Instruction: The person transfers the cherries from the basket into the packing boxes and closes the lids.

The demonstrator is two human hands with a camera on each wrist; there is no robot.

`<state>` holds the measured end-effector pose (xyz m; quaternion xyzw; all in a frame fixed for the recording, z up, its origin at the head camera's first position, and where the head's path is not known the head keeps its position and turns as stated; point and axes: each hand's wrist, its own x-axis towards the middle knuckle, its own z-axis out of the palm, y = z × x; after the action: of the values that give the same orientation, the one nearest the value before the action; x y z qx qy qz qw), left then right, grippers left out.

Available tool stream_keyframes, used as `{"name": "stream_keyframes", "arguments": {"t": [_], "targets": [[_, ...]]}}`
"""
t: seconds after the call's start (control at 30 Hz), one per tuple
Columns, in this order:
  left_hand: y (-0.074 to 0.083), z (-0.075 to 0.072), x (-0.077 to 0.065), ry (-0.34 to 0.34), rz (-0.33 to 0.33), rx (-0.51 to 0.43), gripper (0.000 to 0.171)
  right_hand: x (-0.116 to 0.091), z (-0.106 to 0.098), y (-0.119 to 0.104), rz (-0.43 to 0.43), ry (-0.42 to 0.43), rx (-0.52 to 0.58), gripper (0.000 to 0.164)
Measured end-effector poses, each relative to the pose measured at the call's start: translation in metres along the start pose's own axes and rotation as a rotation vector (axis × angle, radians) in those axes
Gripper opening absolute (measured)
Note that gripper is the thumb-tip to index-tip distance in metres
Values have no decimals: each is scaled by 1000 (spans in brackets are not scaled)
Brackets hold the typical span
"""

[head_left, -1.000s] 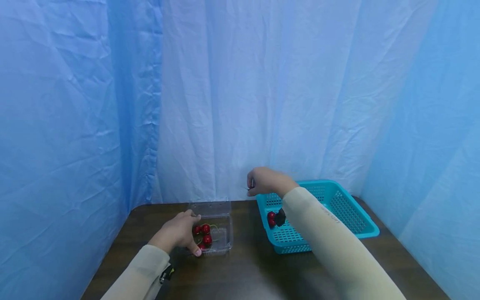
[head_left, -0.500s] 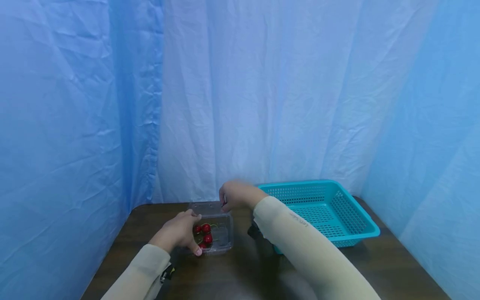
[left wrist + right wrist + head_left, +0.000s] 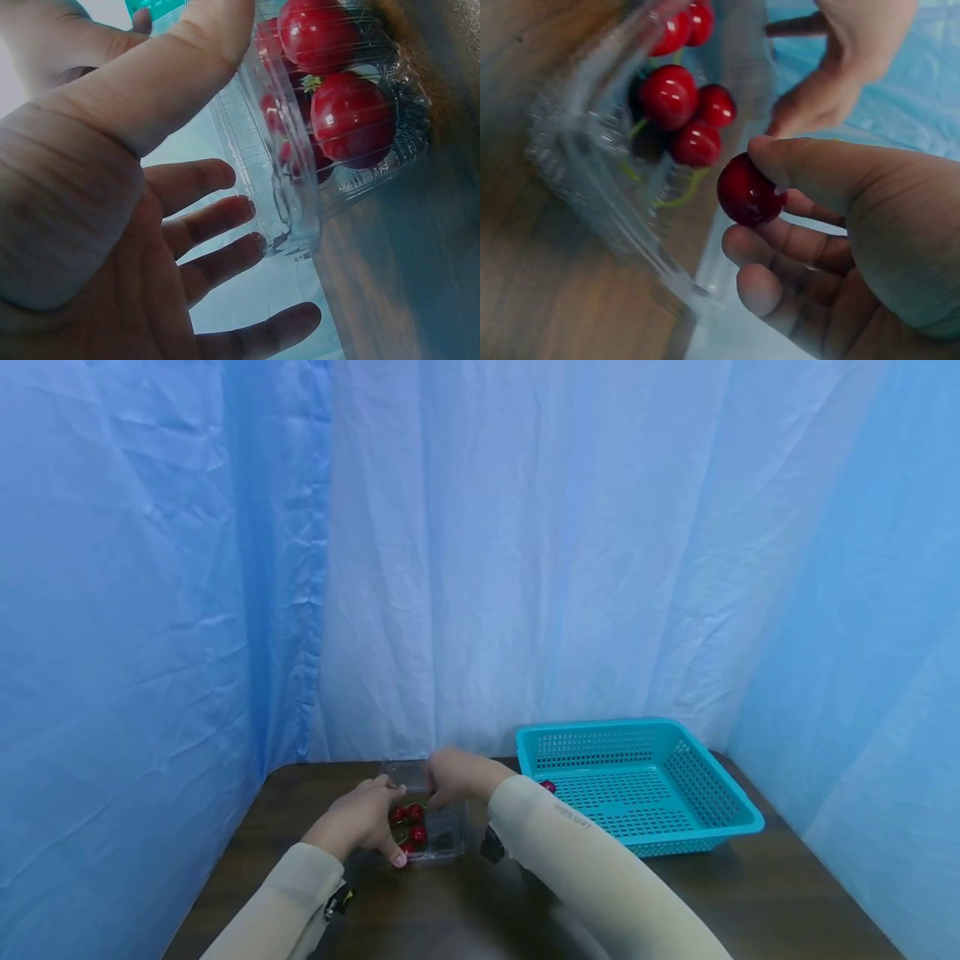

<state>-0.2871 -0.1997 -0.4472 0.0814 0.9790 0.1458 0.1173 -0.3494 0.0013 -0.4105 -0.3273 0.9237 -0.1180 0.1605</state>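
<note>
A clear plastic clamshell box (image 3: 447,853) with several red cherries (image 3: 417,834) in its left part sits on the table, its lid (image 3: 405,772) laid back. Along the box's left side is my left hand (image 3: 356,821). In the left wrist view its thumb lies at the rim and its fingers stretch fairly straight and spread beside the wall. Over the box's right side, my right hand (image 3: 463,775) pinches one dark red cherry (image 3: 748,193) between thumb and fingers. That cherry is hidden in the head view.
To the right stands a turquoise perforated basket (image 3: 697,840), with a red cherry (image 3: 548,786) visible at its left side; my right sleeve (image 3: 592,860) covers its near left corner. Blue-white curtains (image 3: 480,568) surround the dark wooden table (image 3: 780,893).
My right hand has moved left and down from beside the basket to over the clamshell box. The left hand stays at the box's left side.
</note>
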Motion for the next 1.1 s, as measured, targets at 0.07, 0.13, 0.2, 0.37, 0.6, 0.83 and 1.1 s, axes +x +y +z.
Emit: {"name": "stream_keyframes", "arguments": {"t": [0.07,0.13,0.2,0.37,0.6,0.83,1.1], "targets": [[0,0,0,0,-1,1,124,2,6,-1,8,-2,0,16],[0,1,1,0,-3,2,124,3,11,-1,15,-2,-2,16],[0,0,1,1,-6,3,124,5,16,-1,29,-4,9,16],[1,0,1,-1,-5,8,123,8,24,-2,32,-6,-2,13],[0,1,1,3,7,0,123,9,34,-7,-4,-8,-63,6],[-1,2,1,7,12,4,121,8,45,-11,0,-11,-61,11],[0,2,0,8,10,-4,120,10,50,-10,2,-13,-61,9]]}}
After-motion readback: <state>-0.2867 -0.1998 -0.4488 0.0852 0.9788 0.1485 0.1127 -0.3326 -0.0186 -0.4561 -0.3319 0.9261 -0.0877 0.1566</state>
